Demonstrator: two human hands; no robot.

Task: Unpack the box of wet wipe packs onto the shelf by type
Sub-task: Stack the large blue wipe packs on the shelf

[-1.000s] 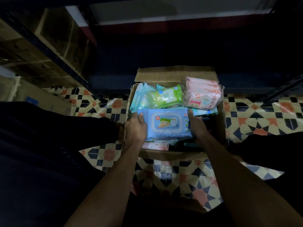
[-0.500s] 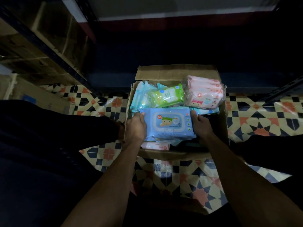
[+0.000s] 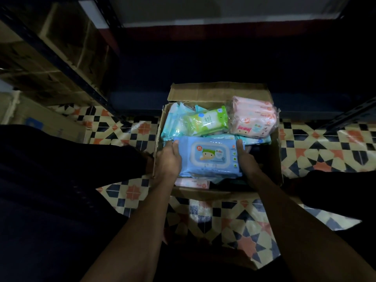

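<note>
Cardboard box point(image 3: 275, 157) on patterned tile floor point(image 3: 321, 147), flaps open, edges soft and creased. My left hand point(image 3: 167, 159) and right hand point(image 3: 245, 157) grip short ends of blue pack point(image 3: 209, 156), fingers curled round its glossy film; pack rectangular, flat, held level over box near edge. Behind it in box: green pack point(image 3: 206, 122), shiny; pink bundle point(image 3: 254, 117) in clear crinkled wrap; pale teal packs point(image 3: 173, 121) standing on edge. Dark metal shelf point(image 3: 203, 98) beyond.

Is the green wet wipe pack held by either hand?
No. The green pack lies in the box; both the left hand and right hand grip the blue pack.
</note>
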